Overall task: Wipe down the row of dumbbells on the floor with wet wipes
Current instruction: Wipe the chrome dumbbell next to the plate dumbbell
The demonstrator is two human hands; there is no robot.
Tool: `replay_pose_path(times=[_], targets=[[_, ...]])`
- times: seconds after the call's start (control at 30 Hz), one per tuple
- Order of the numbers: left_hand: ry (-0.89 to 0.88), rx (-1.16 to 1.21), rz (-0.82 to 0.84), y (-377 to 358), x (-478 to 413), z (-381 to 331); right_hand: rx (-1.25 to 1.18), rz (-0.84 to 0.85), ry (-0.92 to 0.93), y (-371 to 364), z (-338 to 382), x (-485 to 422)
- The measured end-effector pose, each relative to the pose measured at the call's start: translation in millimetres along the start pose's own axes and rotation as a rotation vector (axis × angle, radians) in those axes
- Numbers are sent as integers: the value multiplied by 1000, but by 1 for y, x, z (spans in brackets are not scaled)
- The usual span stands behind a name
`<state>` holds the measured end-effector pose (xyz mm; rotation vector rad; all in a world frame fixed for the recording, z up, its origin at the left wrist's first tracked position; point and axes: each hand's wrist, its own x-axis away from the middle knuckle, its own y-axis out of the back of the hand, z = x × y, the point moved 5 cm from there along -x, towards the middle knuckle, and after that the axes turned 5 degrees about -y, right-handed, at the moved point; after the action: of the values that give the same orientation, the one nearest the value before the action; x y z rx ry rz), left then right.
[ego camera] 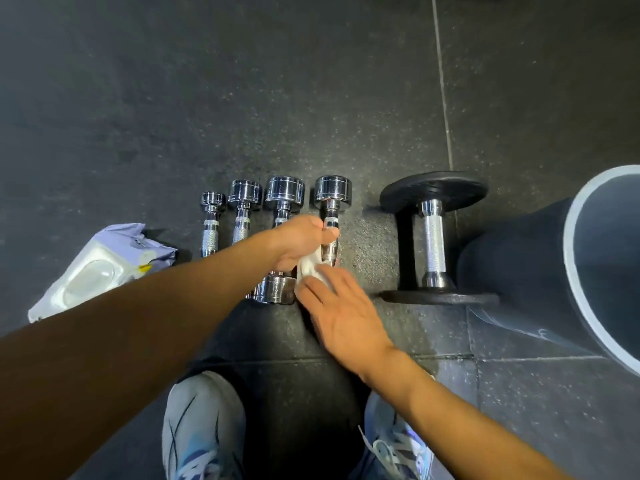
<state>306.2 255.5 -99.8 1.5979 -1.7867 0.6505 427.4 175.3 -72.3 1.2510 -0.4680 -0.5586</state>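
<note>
Now the person is crouching over the row on the floor, and the left hand is clenching the handle of the fourth chrome dumbbell. The handle is running straight away from the person, so its far head is lying beyond the grip. The right hand, nearer to the near end, is pressing a white wipe with flat, loose fingers just under the grip. The black dumbbell is waiting to the right.
</note>
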Motion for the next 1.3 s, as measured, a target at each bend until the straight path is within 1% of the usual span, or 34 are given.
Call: replay_pose_path(times=[0.07,0.13,0.17,0.23,0.27,0.33,0.37,0.4,0.47,0.53,0.6,0.63,0.7,0.73,0.8,0.87,0.93,1.0,1.03,1.1,1.17,1.23,1.3], targets=[[-16,-17,-5,-1,-3,-2,64,100,45,-7,-6,-14],[-26,-57,-12,0,-5,-3,212,213,113,-16,-6,-18],[-27,-80,-6,0,-6,-3,274,240,143,-17,-5,-19],[-19,-77,3,-1,-6,-2,287,201,140,-14,-7,-15],[-17,-74,4,-2,-7,-2,231,160,91,-12,-9,-9],[-21,-85,-6,-4,-9,-2,45,98,-83,-6,-13,10],[-22,-95,-8,-5,-10,-1,-84,81,-185,-4,-12,21],[-20,-101,-6,-4,-10,-2,-260,77,-310,-1,-12,32],[3,-55,10,-5,-12,0,-658,130,-597,1,-10,49],[34,-9,23,-5,-11,0,-955,116,-840,-1,-10,54],[40,7,28,-5,-9,-1,-1187,39,-963,-4,-14,50],[39,16,31,-5,-10,0,-1285,10,-980,-6,-17,45],[39,23,28,-4,-8,2,-1365,45,-941,-12,-25,34],[39,21,25,-4,-8,3,-1345,82,-907,-11,-25,28],[39,30,21,-4,-10,5,-1207,157,-828,-10,-21,23],[30,50,27,-4,-12,5,-907,217,-678,-8,-7,32],[21,41,13,-3,-11,4,-562,177,-517,-4,10,44],[9,-16,-3,-1,-11,3,-260,129,-369,-8,17,50],[11,-40,-12,0,-11,3,-118,142,-297,-11,17,48],[37,-13,-3,1,-9,2,104,218,-157,-20,18,32],[57,24,22,-3,-5,1,205,299,-73,-23,20,14],[53,23,20,-3,-6,1,286,324,-21,-26,22,4],[50,7,2,-3,-6,1,260,283,-78,-19,18,8]])
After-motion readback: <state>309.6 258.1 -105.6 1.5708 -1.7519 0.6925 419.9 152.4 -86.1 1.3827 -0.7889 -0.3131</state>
